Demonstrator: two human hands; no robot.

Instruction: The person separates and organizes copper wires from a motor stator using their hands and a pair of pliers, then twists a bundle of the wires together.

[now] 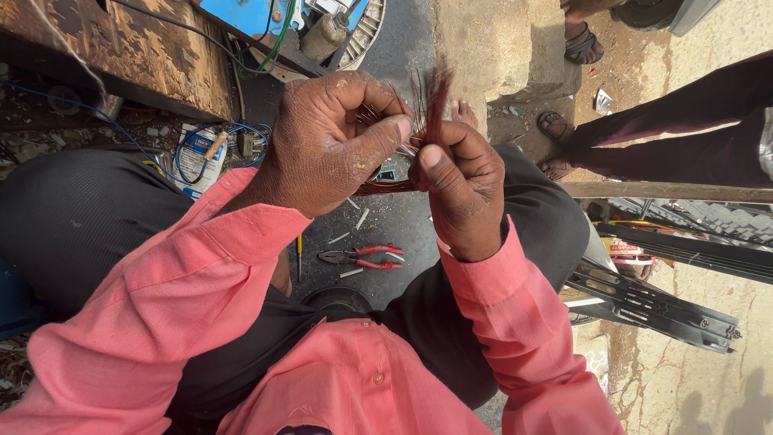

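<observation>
So here the left hand (322, 145) is wrapped tight around a bundle of thin copper-coloured wire strands (419, 101), thumb pressed across the front, while the right hand (459, 189) pinches a few of the strands between thumb and forefinger just beside it. Both hands are closed on the wire, held up over the lap, the loose ends fanning upward above the knuckles. If I were doing this, I'd say keep the left grip as the anchor and let the right hand do the sorting, only a few strands at a time, since fine wire like this probably kinks or snaps if you yank a whole clump. Keeping the pinch close to the anchor hand looks like the way to stay in control. Red-handled pliers (361, 258) and a small yellow-handled screwdriver (299, 256) lie on the dark ground between the knees, with short white offcuts (352, 272) scattered around them, well apart from the hands.
</observation>
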